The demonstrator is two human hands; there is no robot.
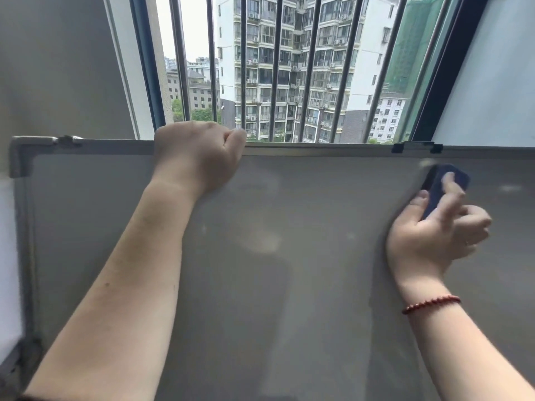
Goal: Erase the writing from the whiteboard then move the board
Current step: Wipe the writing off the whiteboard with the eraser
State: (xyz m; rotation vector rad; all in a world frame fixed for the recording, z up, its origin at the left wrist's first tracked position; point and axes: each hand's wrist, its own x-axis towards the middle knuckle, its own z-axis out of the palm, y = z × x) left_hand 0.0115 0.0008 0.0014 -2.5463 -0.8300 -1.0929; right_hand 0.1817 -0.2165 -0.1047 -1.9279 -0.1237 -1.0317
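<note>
A grey-framed whiteboard [289,270] stands upright against the window and fills the lower part of the view. Its surface looks blank, with only faint smudges. My left hand [199,154] is closed over the board's top edge, left of the middle. My right hand [437,227] holds a dark blue eraser [440,186] pressed flat against the board near its upper right. A red bead bracelet sits on my right wrist.
Behind the board is a barred window [275,68] with apartment blocks outside. A grey wall [58,68] rises at the left and a pale panel [492,82] at the right. Two black clips [417,147] sit on the board's top edge.
</note>
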